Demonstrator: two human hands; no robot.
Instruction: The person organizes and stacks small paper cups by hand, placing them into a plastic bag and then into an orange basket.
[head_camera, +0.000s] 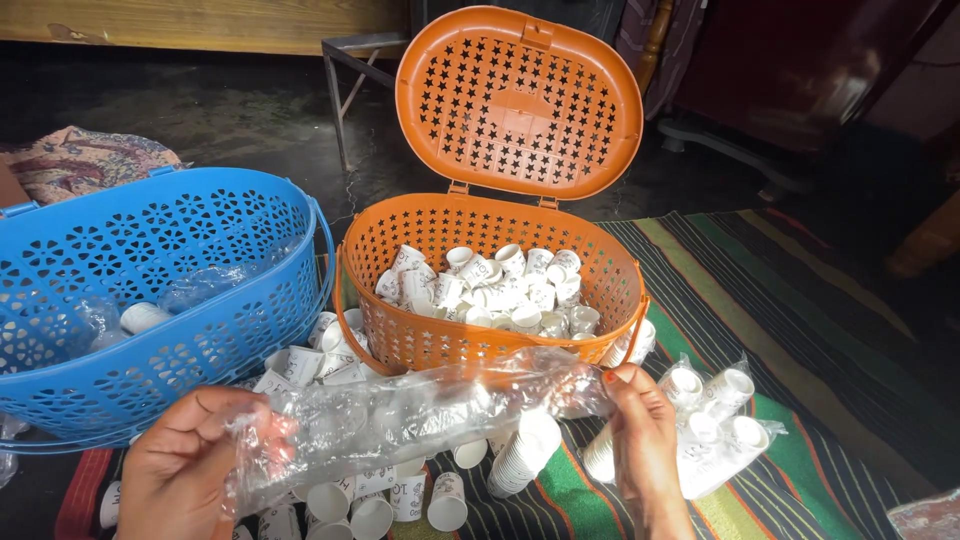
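- The left hand (180, 465), at the lower left of the frame, is closed on one end of a long clear plastic sleeve (400, 420); its fingers are under the crumpled plastic
- The right hand (645, 440), at the lower middle-right, pinches the other end of the same sleeve between the thumb and fingers
- The sleeve is stretched across the lower middle of the frame, between both hands, and it hangs above the loose cups; I cannot tell if there are still cups inside it
- An orange basket (400, 345) stands just behind the sleeve, in the centre; its lid (518, 100) is open and stands upright, and many small white paper cups (490, 290) lie inside
- A blue basket (150, 360) is at the left; a few cups in clear plastic lie inside it
- Loose white cups (375, 510) lie on the floor under the sleeve, and a short stack of cups (522, 455) lies near the right hand
- A sealed clear pack of cups (715, 420) lies at the right of the right hand, on a striped mat (800, 330)
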